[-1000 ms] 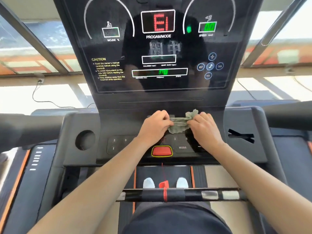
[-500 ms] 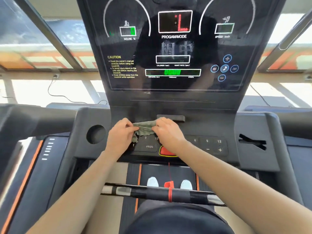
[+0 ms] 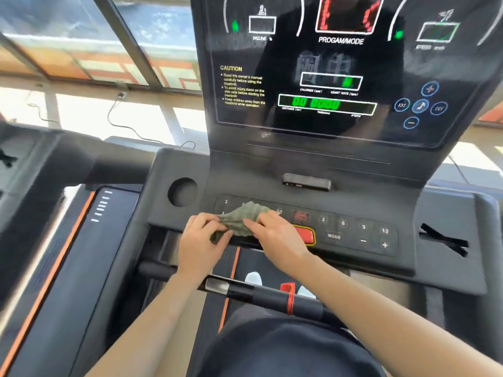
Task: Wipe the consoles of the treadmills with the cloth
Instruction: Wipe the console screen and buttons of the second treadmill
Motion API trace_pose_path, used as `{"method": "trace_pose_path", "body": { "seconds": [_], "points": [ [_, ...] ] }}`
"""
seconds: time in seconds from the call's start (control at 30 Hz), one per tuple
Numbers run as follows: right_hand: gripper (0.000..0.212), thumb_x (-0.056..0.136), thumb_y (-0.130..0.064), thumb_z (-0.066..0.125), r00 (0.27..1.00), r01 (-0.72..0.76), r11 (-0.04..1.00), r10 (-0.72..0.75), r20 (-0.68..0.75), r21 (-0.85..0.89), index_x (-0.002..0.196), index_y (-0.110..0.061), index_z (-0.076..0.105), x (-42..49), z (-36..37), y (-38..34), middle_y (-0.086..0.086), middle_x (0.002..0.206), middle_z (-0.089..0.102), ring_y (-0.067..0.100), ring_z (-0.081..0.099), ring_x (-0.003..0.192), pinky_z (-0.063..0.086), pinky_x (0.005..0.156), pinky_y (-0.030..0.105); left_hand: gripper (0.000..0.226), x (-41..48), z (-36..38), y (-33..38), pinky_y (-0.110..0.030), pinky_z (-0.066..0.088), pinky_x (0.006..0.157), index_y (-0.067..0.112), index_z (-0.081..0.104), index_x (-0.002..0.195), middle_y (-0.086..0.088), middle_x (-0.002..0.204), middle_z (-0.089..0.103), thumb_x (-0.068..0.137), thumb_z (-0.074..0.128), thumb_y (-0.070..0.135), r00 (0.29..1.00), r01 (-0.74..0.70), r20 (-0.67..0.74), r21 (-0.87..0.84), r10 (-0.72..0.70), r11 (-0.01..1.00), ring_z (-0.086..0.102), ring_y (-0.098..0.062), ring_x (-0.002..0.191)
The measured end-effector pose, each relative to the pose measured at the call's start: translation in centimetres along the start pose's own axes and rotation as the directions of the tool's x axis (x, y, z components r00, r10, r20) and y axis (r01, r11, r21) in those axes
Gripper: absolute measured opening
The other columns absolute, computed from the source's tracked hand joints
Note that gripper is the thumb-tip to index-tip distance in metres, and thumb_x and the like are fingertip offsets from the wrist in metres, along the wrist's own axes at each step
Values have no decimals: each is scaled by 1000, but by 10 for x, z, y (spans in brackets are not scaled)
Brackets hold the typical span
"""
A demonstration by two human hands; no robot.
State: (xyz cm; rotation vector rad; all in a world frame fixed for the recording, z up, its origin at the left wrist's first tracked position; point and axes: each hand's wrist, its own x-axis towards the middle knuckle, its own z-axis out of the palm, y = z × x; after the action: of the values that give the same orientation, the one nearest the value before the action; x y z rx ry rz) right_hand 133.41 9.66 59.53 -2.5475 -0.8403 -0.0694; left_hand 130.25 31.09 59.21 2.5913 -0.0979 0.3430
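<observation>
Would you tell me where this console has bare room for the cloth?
Bare: the ledge between the cup hole and the black bar, and the right wing above the slot. Crowded: the left keys, where the left hand and right hand hold the cloth.

1. A wide window (image 3: 68,50) fills the wall ahead; its upper panes show blurred orange, white and blue shapes outside.
2. A dark slanted beam (image 3: 128,42) crosses the glass.
3. The lower panes (image 3: 81,115) glare white with daylight, split by a pale post (image 3: 170,121).
4. A thin black cable (image 3: 130,128) droops from a small socket (image 3: 121,95) on the sill rail.
5. Pale tan floor (image 3: 378,281) shows lower down.
</observation>
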Motion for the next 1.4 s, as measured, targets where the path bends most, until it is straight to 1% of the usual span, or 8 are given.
{"method": "trace_pose_path", "body": {
  "seconds": [0.2,0.47,0.67,0.77,0.9,1.17,1.3,1.4],
  "points": [
    [49,61,2,80,998,65,996,-65,8,-54,108,-12,73,6,4,-8,5,88,57,24,52,80,48,72,32,20,0,-10,-20,-21,45,86,13,71,78,2,101,66,77,88,23,1000,-9,27,2,9,1000,60,-16,96],
    [39,67,1,78,991,114,993,-112,78,-25,103,-13,75,43,19,-26,9,96,61,32,58,92,55,74,41,23,-1,-22,-32,-39,50,80,15,64,97,4,100,61,81,80,17,985,172,14,10,-172,985,55,-19,95],
    [42,62,-8,84,989,143,987,-140,49,-76,102,-17,76,2,17,-11,4,102,66,25,59,92,55,71,34,21,-22,-7,-4,-27,46,80,17,69,89,6,100,60,74,83,18,992,128,-18,-37,-128,991,53,-16,93],
    [44,76,-21,79,988,146,976,-134,83,-159,118,-13,70,4,21,-9,11,124,65,29,59,111,57,86,40,20,-14,-4,-2,-24,45,83,16,69,89,6,103,63,78,84,23,990,133,-39,-45,-134,990,54,-16,96],
    [54,98,-38,55,992,74,956,-42,117,-285,145,-11,51,37,19,5,15,153,43,32,40,142,37,115,46,23,19,2,-8,-26,45,93,16,69,103,4,116,65,84,79,24,984,174,-33,-75,-177,982,55,-17,107],
    [69,102,-40,44,979,118,835,-9,201,-537,158,-9,20,106,-5,26,11,167,7,28,4,154,3,124,49,31,105,10,-17,-25,44,100,13,69,115,3,125,60,85,77,15,999,53,-8,-46,-53,998,55,-16,113],
    [68,101,-34,46,970,149,824,-13,244,-546,158,-9,18,108,-11,27,10,167,8,28,4,154,3,124,48,28,120,9,-22,-26,48,98,12,70,114,3,122,61,86,75,10,999,19,-33,-74,-21,997,58,-14,109],
    [59,96,-34,56,955,156,862,-7,297,-482,148,-8,43,90,-5,20,13,159,34,31,26,148,18,123,46,23,98,11,-25,-20,43,96,14,76,105,5,115,66,83,79,11,999,20,-32,-82,-23,996,60,-14,103]
  ]
}}
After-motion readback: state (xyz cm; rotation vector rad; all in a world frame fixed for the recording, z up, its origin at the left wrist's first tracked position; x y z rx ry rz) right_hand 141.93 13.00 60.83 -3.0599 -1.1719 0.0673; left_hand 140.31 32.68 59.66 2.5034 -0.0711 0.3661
